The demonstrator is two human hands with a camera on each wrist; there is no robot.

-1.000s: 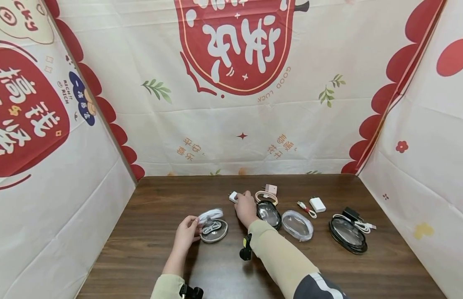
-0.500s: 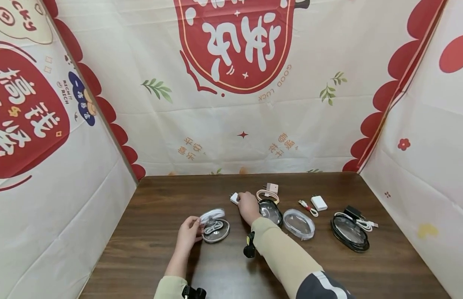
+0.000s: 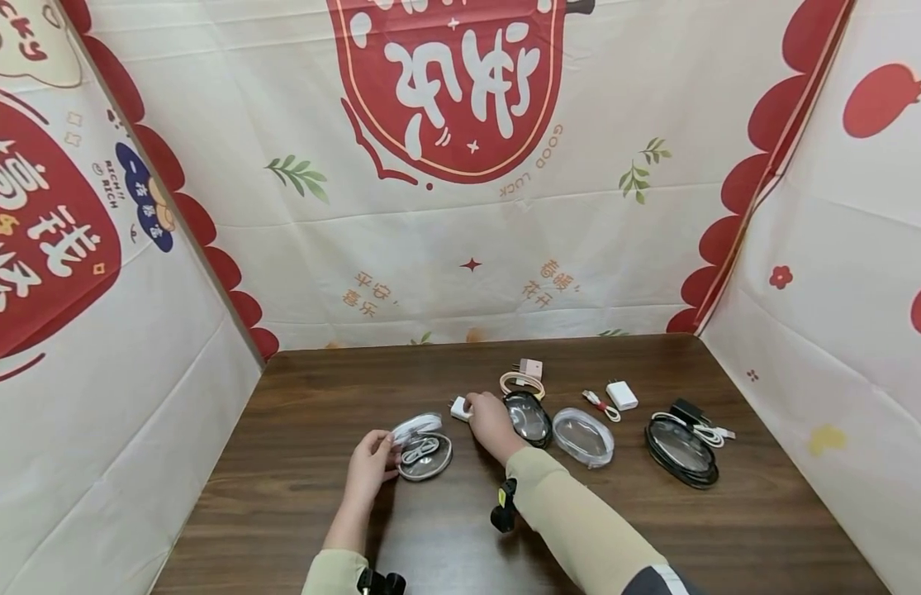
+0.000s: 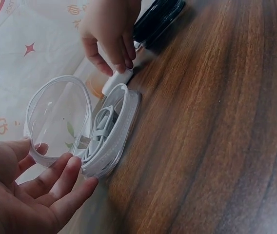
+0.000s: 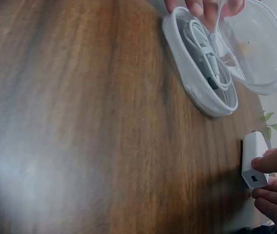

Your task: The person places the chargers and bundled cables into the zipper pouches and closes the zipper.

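Wooden tabletop [image 3: 282, 487] — white charger [image 5: 253, 153] in right grip [image 3: 492, 423]

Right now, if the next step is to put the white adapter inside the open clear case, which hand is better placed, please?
Likely the right hand: it already pinches the white adapter, close to the case. The left hand is occupied, holding the case open.

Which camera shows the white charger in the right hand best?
The right wrist view: the white charger appears largest, its port visible. The head view shows it tiny; the left wrist view, partly covered.
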